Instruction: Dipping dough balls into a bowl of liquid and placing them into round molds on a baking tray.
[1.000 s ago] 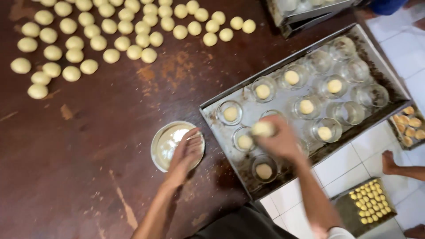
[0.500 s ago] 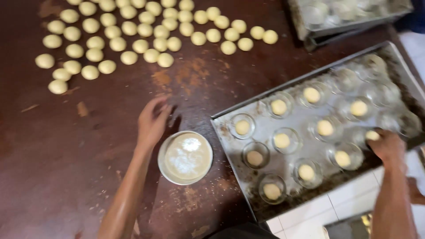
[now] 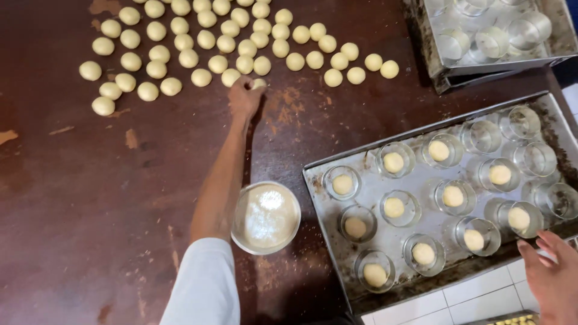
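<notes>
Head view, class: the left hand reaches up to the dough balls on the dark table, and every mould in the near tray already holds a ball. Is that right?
Not quite. In the head view, the left hand does reach the dough balls, but several moulds at the near tray's far right end are empty.

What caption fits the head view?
Left hand picks a dough ball from the table; right hand rests at the baking tray of cups.

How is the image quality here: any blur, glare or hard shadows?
Head view: mostly sharp; light is soft and even, with only a faint shadow beside the left hand on the table. Mild glare on the bowl and the tray cups. The right hand is slightly blurred at the frame edge.
</notes>
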